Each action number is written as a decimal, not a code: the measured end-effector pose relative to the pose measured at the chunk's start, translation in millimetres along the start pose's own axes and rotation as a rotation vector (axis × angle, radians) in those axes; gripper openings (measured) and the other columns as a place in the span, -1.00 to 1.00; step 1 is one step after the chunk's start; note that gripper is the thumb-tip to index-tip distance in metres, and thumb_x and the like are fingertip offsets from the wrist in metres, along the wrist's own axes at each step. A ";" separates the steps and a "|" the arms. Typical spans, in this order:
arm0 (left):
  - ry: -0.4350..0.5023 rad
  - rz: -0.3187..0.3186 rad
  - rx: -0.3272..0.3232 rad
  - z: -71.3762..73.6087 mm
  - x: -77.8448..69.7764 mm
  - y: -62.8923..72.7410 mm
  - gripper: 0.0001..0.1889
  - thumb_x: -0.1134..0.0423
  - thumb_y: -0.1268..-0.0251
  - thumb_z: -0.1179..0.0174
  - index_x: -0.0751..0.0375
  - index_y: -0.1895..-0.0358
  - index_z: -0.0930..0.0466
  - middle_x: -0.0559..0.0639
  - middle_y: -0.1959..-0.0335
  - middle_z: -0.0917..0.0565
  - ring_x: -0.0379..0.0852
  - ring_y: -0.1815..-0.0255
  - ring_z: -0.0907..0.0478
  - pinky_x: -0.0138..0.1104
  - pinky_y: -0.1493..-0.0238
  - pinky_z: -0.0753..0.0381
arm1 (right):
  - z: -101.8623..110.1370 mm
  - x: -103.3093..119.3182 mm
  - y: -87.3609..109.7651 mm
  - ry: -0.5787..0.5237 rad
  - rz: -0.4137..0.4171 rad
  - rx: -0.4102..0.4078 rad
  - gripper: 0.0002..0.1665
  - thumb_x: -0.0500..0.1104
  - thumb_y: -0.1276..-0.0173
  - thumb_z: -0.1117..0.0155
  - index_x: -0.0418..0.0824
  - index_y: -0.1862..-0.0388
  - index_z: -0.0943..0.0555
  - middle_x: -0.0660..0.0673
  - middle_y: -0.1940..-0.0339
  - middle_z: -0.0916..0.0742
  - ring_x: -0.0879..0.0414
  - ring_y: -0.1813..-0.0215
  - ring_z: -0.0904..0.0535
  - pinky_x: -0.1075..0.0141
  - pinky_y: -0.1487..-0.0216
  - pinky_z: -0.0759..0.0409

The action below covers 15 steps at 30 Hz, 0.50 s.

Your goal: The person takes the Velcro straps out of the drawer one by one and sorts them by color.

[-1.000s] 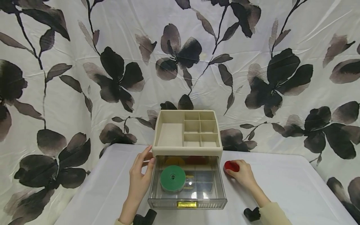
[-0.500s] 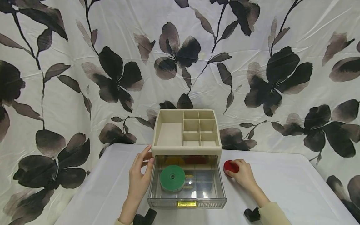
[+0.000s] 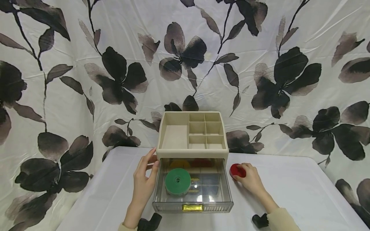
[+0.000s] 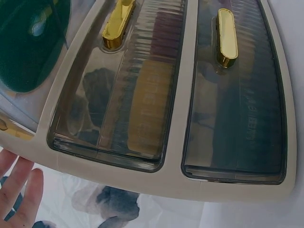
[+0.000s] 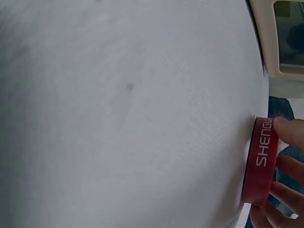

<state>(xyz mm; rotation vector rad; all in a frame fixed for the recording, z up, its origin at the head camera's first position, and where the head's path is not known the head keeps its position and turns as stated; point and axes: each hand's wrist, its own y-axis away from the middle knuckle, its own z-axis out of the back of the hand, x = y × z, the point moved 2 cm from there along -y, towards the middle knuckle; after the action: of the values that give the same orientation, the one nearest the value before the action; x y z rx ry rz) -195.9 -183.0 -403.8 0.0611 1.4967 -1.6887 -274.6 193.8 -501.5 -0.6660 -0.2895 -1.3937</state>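
My left hand rests its fairly straight fingers against the left side of a cream desk organizer. In the left wrist view its fingertips touch the organizer's edge. The top clear drawer is pulled out, with a round green disc with a small central hole inside. On the white table to the organizer's right, my right hand grips a short red round piece between thumb and fingers. White lettering shows on its side in the right wrist view; its exact kind cannot be told.
The organizer's top has one large and several small compartments. Two lower drawers with gold handles are shut, with yellow and dark things behind their fronts. A white table lies around it, and a floral cloth hangs behind.
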 end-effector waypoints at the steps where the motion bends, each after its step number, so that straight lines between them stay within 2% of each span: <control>1: -0.005 -0.003 0.001 -0.3 0.0 0.1 -0.44 0.53 -0.24 -0.18 0.19 -0.32 -0.40 0.11 0.16 -0.61 -0.36 0.07 -0.52 -0.62 0.06 -0.51 | 1.0 -0.1 0.8 0.001 0.003 0.004 -0.48 -0.17 -0.11 -0.45 -0.36 -0.05 -0.60 -0.38 -0.10 -0.59 -0.28 -0.12 -0.45 -0.16 -0.10 -0.52; 7: -0.008 -0.003 0.005 -0.5 -0.9 0.3 -0.44 0.53 -0.24 -0.17 0.20 -0.33 -0.39 0.11 0.16 -0.61 -0.35 0.07 -0.52 -0.61 0.06 -0.51 | 7.5 1.1 5.2 0.011 0.009 0.008 -0.49 -0.18 -0.15 -0.41 -0.35 -0.07 -0.59 -0.38 -0.14 -0.58 -0.29 -0.18 -0.43 -0.19 -0.14 -0.50; 15: 0.001 0.009 0.004 -0.3 -0.9 -0.5 -0.44 0.53 -0.24 -0.18 0.20 -0.32 -0.40 0.11 0.17 -0.61 -0.35 0.07 -0.52 -0.62 0.05 -0.51 | 17.9 7.0 11.3 0.009 0.056 -0.025 -0.52 -0.22 -0.15 -0.39 -0.34 -0.06 -0.60 -0.36 -0.06 -0.64 -0.28 -0.14 -0.46 -0.18 -0.12 -0.50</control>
<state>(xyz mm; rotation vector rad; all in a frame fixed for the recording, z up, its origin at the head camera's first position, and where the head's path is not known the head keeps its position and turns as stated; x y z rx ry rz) -195.9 -182.3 -403.0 0.0700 1.4919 -1.6845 -259.0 199.1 -486.4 -0.6836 -0.2446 -1.3487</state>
